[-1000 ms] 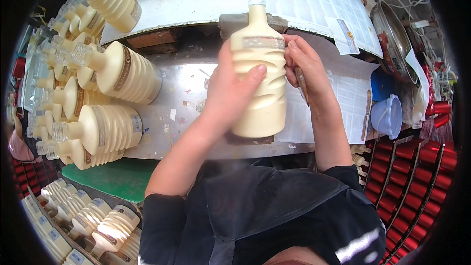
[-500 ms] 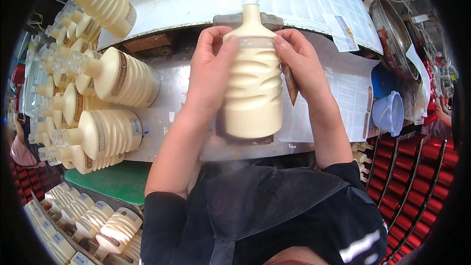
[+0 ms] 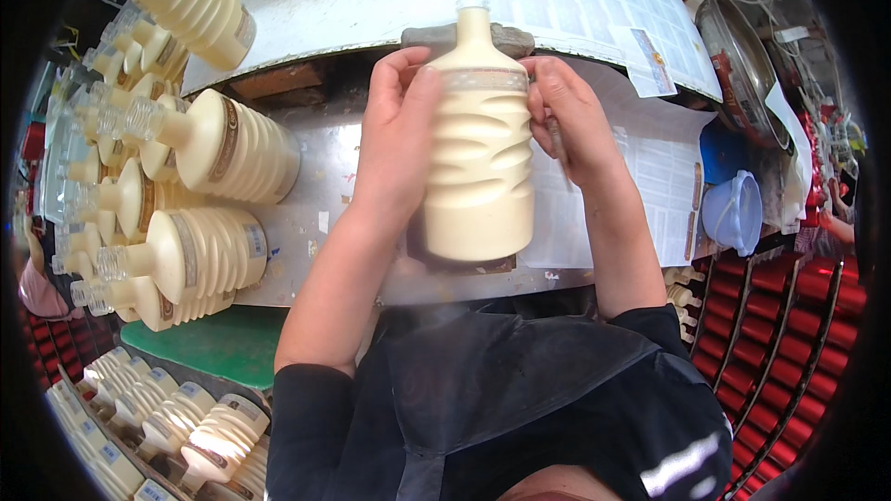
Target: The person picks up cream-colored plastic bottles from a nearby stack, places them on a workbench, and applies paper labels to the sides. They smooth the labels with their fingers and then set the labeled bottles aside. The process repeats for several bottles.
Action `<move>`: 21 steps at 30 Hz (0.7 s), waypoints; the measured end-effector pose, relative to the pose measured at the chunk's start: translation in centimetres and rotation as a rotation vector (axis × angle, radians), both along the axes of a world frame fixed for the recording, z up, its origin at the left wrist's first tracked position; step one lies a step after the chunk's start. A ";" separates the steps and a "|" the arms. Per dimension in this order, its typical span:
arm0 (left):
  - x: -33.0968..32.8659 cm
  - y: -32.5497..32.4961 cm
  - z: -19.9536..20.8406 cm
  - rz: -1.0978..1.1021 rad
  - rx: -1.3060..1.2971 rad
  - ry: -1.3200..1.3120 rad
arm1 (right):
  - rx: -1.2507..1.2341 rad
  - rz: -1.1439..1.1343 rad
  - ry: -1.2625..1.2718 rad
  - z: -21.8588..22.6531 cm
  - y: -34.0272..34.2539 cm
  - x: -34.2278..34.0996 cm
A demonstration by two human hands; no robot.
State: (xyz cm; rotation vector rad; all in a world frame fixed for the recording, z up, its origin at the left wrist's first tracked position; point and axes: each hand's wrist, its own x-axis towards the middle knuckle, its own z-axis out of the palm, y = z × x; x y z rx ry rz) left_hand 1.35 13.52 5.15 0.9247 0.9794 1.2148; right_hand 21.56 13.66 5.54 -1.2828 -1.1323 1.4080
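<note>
A cream bottle with a ribbed body and clear threaded neck lies in front of me, its neck pointing away over a grey padded bar. Around its shoulder runs a patterned label band. My left hand grips the bottle's left side, thumb on top near the band and slightly blurred. At the right end of the band, my right hand is closed round a slim, pointed brown tool, its fingertips close to the bottle. Whether they touch it I cannot tell.
More cream bottles lie stacked at the left, and others stand in a crate below. White label sheets cover the bench's right side, near a blue bucket. A large metal pan leans at far right, above red racks.
My right thumb has lifted off the band and the right hand has drawn slightly outward, turning the pointed tool. The left thumb has slid a little left. The bottle stays almost in place.
</note>
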 end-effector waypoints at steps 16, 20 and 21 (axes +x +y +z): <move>1.0 -0.5 -0.4 -0.075 0.089 0.096 | 0.085 -0.096 0.016 1.2 -0.9 -0.4; 1.7 -0.2 0.0 -0.050 0.083 0.220 | 0.064 -0.046 -0.092 0.8 -0.8 -0.3; 1.8 -0.2 0.0 -0.043 0.079 0.215 | 0.055 -0.041 -0.105 0.7 -0.7 -0.3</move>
